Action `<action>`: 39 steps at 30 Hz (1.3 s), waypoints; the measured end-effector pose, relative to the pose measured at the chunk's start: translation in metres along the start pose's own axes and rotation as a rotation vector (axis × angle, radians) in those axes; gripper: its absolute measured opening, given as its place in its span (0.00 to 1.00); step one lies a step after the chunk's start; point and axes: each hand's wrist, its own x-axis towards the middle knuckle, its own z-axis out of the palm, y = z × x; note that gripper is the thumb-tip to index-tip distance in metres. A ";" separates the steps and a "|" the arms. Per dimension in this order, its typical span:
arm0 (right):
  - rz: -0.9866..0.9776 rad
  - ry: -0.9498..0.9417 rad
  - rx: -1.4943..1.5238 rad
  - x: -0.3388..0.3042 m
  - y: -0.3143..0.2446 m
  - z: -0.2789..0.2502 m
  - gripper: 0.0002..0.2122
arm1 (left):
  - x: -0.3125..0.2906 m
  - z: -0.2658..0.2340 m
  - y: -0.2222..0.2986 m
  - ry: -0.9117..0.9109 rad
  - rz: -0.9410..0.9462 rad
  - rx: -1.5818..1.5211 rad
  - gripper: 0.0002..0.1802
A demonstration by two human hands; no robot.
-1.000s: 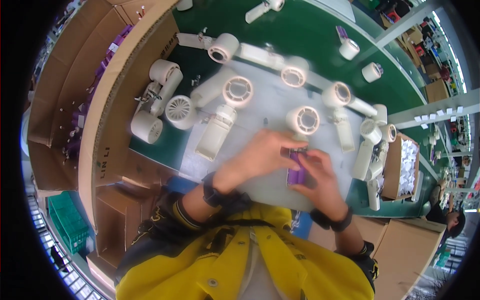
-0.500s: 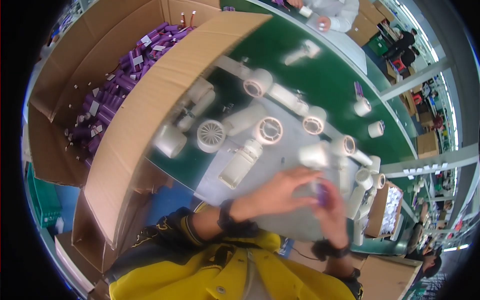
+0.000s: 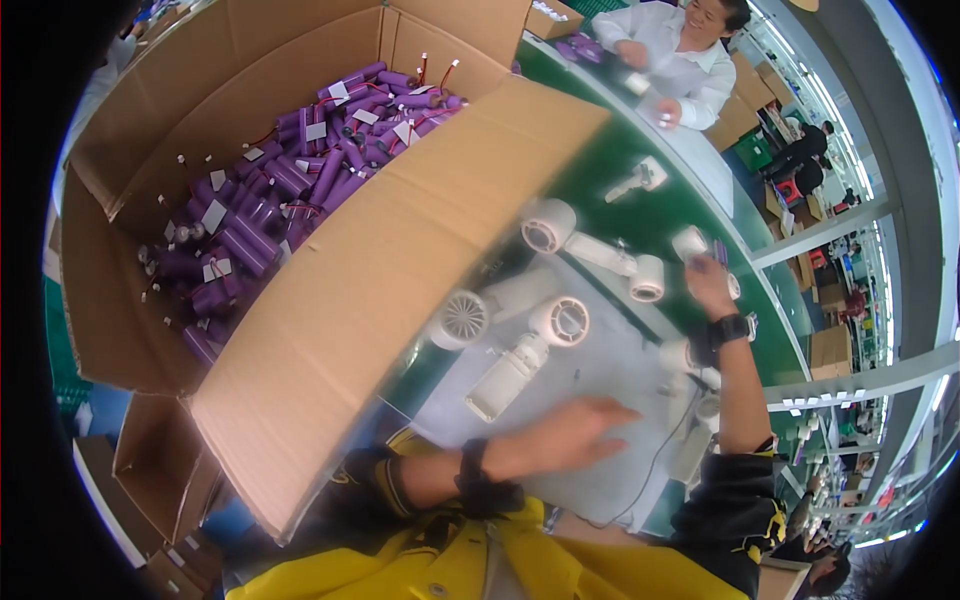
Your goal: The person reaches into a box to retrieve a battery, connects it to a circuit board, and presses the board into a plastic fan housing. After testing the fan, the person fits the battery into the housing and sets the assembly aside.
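Note:
My right hand point(image 3: 710, 288) reaches out to the far side of the green bench, fingers closed against a white cylindrical housing point(image 3: 689, 243). Right beside those fingers are a purple wrapped battery point(image 3: 720, 252) and another white housing point(image 3: 734, 287), partly hidden by the hand. Nearer to me, my left hand point(image 3: 575, 436) hovers above a grey mat point(image 3: 590, 490), its fingers stretched out and holding nothing. Just beyond it lies a white handheld fan point(image 3: 505, 375) with its handle shell opened up. More white fan bodies, one with a slotted round head point(image 3: 460, 320), lie around the mat.
A large cardboard box point(image 3: 390, 260) heaped with purple batteries point(image 3: 250, 235) and their wires takes up the left. Across the bench sits a co-worker in white point(image 3: 690, 80). A loose white fan part point(image 3: 637, 180) lies between us. A thin dark cable point(image 3: 655, 465) crosses the mat.
My hands have parted. The right one has gone from near the left to the far right of the bench; the left has opened over the mat. The whole view has shifted.

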 end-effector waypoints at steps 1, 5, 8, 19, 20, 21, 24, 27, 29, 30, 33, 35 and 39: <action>-0.096 0.039 -0.298 0.003 0.001 0.003 0.22 | -0.003 0.001 -0.001 -0.006 0.008 0.009 0.22; -0.092 -0.161 -0.481 0.009 0.007 -0.002 0.26 | -0.005 0.002 0.001 -0.046 0.040 0.026 0.19; -0.461 0.094 -0.524 0.021 -0.019 -0.004 0.28 | -0.005 0.003 0.004 -0.090 0.060 0.040 0.17; -0.259 -0.225 -0.256 0.094 -0.085 0.043 0.21 | -0.004 0.013 0.002 -0.152 0.004 0.076 0.14; -0.199 -0.255 -0.309 0.078 -0.093 0.039 0.21 | -0.006 0.013 0.000 -0.144 -0.004 0.075 0.14; -0.135 -0.281 -0.362 0.066 -0.094 0.037 0.21 | -0.007 0.013 -0.002 -0.140 -0.003 0.085 0.15; -0.163 -0.336 -0.150 0.038 -0.077 0.035 0.22 | -0.010 0.013 -0.003 -0.149 0.008 0.103 0.15; -0.175 -0.334 -0.011 0.007 -0.063 0.026 0.23 | -0.008 0.010 -0.005 -0.133 0.041 0.083 0.14; -0.205 -0.324 0.061 -0.009 -0.063 0.031 0.23 | -0.007 0.007 -0.004 -0.147 0.016 0.080 0.14; -0.206 -0.325 0.065 -0.017 -0.068 0.035 0.23 | -0.007 0.005 -0.004 -0.150 -0.011 0.074 0.14; -0.190 -0.379 0.062 -0.036 -0.082 0.041 0.24 | -0.004 0.003 -0.004 -0.160 -0.032 0.072 0.14; -0.227 -0.316 0.056 -0.039 -0.076 0.041 0.23 | -0.003 0.003 -0.007 -0.167 -0.030 0.072 0.15; -0.341 -0.067 0.072 -0.039 -0.061 0.029 0.21 | 0.001 0.008 -0.015 -0.123 -0.009 0.050 0.14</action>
